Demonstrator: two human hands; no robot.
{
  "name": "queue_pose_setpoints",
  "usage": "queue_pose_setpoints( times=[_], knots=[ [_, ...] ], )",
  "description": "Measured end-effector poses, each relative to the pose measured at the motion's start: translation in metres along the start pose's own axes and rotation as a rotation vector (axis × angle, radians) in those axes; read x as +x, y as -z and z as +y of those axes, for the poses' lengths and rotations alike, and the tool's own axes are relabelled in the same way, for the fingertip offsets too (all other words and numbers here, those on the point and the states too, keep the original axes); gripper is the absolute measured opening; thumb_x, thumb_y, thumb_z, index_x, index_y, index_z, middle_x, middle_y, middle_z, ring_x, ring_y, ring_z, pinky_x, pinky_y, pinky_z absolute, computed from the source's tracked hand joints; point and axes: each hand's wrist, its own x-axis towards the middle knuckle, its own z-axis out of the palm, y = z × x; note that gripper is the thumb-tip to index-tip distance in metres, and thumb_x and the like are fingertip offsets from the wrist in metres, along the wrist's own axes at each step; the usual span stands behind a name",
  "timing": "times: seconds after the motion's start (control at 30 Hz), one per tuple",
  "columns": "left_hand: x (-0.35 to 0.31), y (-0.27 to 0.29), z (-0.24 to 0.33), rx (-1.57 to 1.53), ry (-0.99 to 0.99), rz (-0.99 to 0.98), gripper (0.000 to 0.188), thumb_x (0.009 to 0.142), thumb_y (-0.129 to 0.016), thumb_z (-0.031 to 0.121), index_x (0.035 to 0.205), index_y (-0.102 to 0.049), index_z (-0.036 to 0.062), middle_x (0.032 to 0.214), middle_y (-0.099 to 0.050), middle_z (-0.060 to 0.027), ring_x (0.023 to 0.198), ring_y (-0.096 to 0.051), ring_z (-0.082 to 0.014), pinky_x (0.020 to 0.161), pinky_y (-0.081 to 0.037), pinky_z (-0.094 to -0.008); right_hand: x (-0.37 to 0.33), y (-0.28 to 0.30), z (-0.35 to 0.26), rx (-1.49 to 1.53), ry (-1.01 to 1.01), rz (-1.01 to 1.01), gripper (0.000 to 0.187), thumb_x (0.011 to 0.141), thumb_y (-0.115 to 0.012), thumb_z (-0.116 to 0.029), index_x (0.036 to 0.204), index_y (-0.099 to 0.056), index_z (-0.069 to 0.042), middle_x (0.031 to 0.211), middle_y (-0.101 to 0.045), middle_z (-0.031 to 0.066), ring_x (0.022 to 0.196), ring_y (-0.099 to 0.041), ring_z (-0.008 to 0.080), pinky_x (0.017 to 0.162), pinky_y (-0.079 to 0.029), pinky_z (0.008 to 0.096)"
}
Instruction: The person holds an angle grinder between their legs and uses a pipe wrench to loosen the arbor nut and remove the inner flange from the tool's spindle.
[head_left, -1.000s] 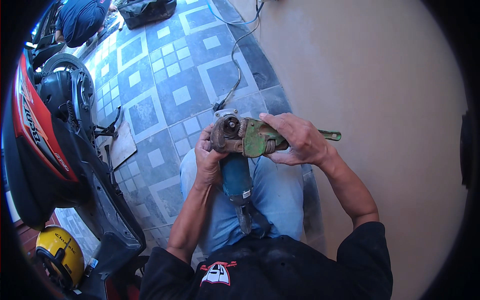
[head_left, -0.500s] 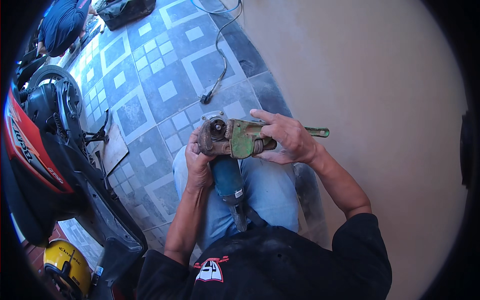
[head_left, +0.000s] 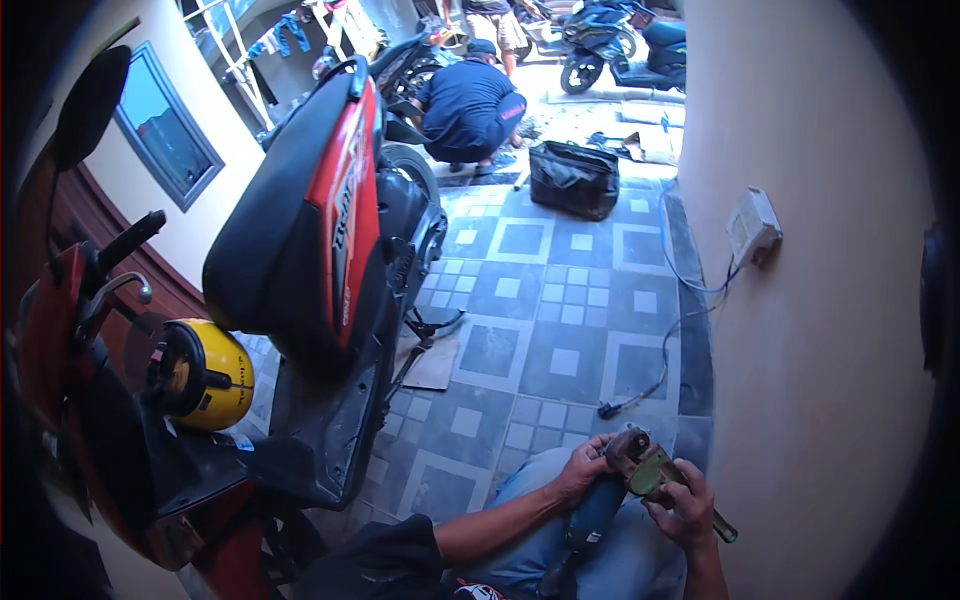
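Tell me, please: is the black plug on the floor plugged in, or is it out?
Out: the black plug lies loose on the floor tiles, with no socket at its tip.

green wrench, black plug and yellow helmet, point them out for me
Green wrench (head_left: 650, 476): head view, on its green body.
Black plug (head_left: 607, 411): head view, on the plug's body.
Yellow helmet (head_left: 229, 356): head view, on its yellow shell.

Wall (head_left: 800, 400) right, scooter (head_left: 290, 240) left, tiled passage (head_left: 565, 360) between
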Motion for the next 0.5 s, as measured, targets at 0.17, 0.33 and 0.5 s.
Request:
queue_pose_setpoints(
  times=[0.17,0.33,0.5],
  knots=[
    [-0.001,-0.006,0.000,0.007,-0.029,-0.029,0.056,0.084,-0.076,0.016,0.134,-0.053,0.0025,0.124,-0.064,-0.0068,0.111,-0.065,-0.0160,0.101,-0.052,-0.0335,-0.002,0.002,0.004,0.039,0.039,0.023,0.046,0.060,-0.089,-0.016,0.096,-0.061,-0.010,0.124,-0.060,0.0232,0.096,-0.069,0.0416,0.077,-0.059,0.0468],
    [-0.004,-0.002,0.004,-0.034,-0.008,-0.037,0.056,0.084,-0.076,0.014,0.132,-0.050,0.0016,0.123,-0.064,-0.0096,0.110,-0.066,-0.0196,0.099,-0.056,-0.0367,0.004,-0.002,0.003,0.107,0.017,0.011,0.045,0.062,-0.088,-0.017,0.098,-0.062,-0.009,0.124,-0.061,0.0248,0.095,-0.069,0.0417,0.078,-0.059,0.0464],
    [-0.005,-0.010,0.009,-0.036,-0.006,-0.036,0.053,0.085,-0.076,0.014,0.130,-0.050,0.0019,0.121,-0.064,-0.0099,0.108,-0.067,-0.0188,0.098,-0.056,-0.0352,0.002,0.001,0.005,0.106,0.023,0.019,0.046,0.063,-0.087,-0.016,0.100,-0.062,-0.009,0.125,-0.061,0.0254,0.096,-0.069,0.0417,0.077,-0.059,0.0464]
  ],
)
